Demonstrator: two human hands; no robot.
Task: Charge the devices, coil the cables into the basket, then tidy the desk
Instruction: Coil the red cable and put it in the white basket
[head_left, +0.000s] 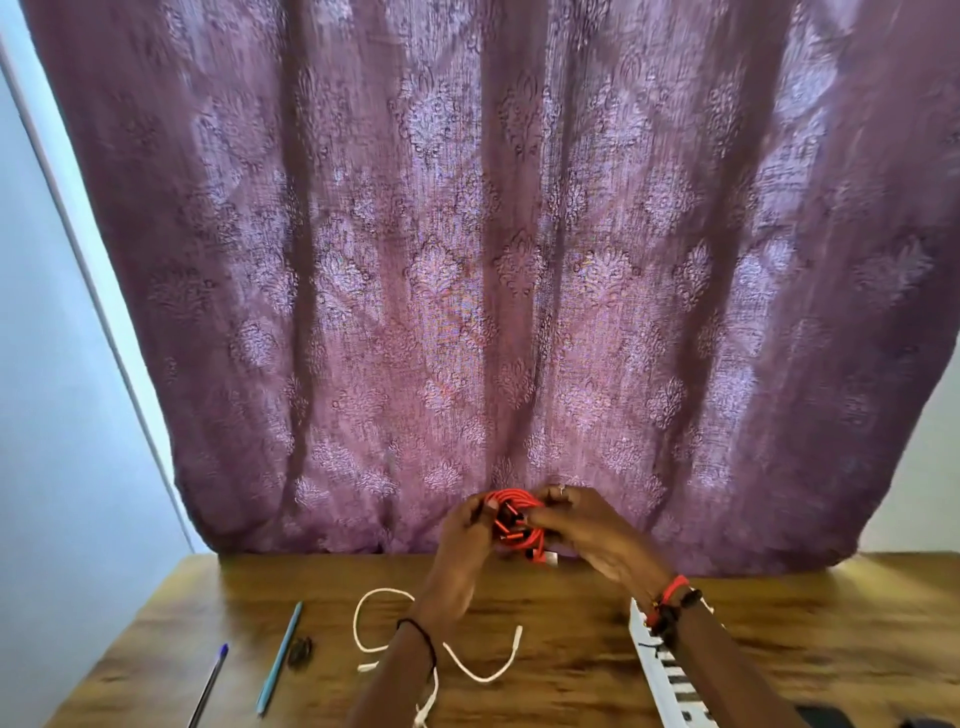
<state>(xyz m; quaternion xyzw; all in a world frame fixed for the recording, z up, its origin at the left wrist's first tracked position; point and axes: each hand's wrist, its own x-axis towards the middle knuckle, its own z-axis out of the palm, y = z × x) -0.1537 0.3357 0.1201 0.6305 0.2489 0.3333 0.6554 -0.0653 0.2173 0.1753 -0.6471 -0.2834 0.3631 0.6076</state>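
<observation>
A coiled red cable is held up above the back of the wooden desk. My left hand grips its left side and my right hand pinches its right side, fingers closed on the loops. The cable's silver plug hangs just below the bundle. A loose white cable lies in curves on the desk under my left forearm. No basket is in view.
A white power strip lies at the right, partly under my right forearm. A light blue pen, a dark-blue-capped pen and a small dark clip lie at the left. A purple curtain hangs behind the desk. A dark device shows at the bottom right.
</observation>
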